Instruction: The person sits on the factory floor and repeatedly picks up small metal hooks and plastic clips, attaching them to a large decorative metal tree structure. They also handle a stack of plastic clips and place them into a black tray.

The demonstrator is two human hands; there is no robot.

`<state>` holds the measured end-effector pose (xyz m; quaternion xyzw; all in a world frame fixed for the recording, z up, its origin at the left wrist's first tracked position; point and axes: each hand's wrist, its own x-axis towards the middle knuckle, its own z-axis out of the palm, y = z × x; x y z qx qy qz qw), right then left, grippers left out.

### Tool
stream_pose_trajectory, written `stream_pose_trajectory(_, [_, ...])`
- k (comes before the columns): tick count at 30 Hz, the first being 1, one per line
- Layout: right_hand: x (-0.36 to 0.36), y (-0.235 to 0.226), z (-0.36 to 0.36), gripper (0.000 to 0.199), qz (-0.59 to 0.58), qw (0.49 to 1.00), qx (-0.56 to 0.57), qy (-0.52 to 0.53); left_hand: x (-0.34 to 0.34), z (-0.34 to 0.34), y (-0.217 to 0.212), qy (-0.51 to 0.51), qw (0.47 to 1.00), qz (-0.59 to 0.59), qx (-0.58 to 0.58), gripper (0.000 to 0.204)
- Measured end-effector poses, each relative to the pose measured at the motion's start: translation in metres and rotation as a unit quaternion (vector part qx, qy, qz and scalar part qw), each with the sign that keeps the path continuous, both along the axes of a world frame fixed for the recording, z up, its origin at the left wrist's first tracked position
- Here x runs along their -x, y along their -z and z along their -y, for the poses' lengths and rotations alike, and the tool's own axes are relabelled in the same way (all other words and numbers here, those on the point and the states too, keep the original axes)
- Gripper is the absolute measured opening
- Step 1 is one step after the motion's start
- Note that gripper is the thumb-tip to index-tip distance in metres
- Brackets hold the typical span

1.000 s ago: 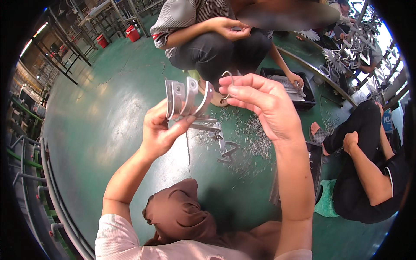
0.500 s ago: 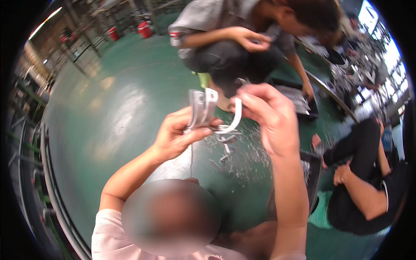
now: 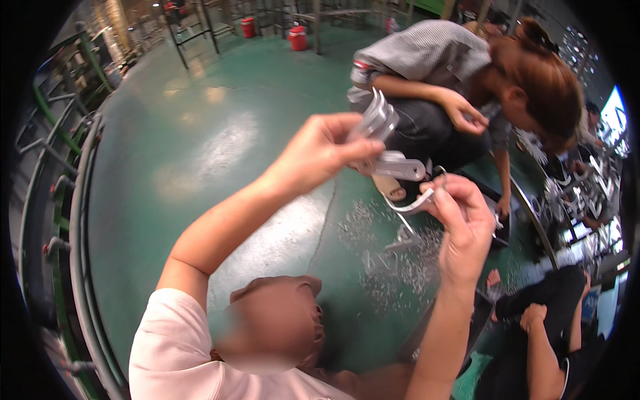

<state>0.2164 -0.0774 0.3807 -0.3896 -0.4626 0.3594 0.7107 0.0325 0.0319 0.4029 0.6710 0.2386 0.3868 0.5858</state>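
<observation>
My left hand [image 3: 319,152] is closed on a small stack of curved silvery metal pieces [image 3: 377,121], pinched between thumb and fingers. Below its thumb, a flat rounded metal bar [image 3: 402,167] with a hole near its end points to the right. My right hand [image 3: 465,223] is closed, thumb and fingers pinching one end of a curved pale metal strip [image 3: 408,205]. This strip bows down on the side toward my left hand. Both hands are raised in front of me, a short way apart. Similar metal pieces [image 3: 403,239] lie on the floor beneath.
Scraps [image 3: 413,267] litter the green floor [image 3: 160,147]. A person in a grey shirt [image 3: 427,57] crouches ahead, and someone in dark clothes [image 3: 567,300] sits at right. Beside my right forearm is a dark tray [image 3: 477,320]. Metal railing [image 3: 83,253] runs along the left.
My view has swung left, so surroundings appear farther right. The metal stack in my left hand has tilted, and the flat bar now points right. The strip stays in my right hand.
</observation>
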Motion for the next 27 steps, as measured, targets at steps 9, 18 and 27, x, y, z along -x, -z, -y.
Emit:
stream_pose_trajectory(9, [-0.001, 0.005, -0.001, 0.007, -0.001, 1.000, 0.014, 0.013, -0.016, 0.009, -0.029, -0.035, 0.996, -0.008, -0.083, 0.018])
stream_pose_trajectory(18, [0.018, 0.009, -0.008, 0.007, 0.036, 0.996, -0.048, 0.068, 0.002, 0.006, -0.031, -0.021, 0.994, -0.007, -0.107, 0.018])
stream_pose_trajectory(27, [0.020, 0.025, -0.032, 0.025, 0.067, 0.995, -0.062, 0.034, 0.010, 0.004, -0.032, -0.102, 0.982, 0.033, -0.155, 0.015])
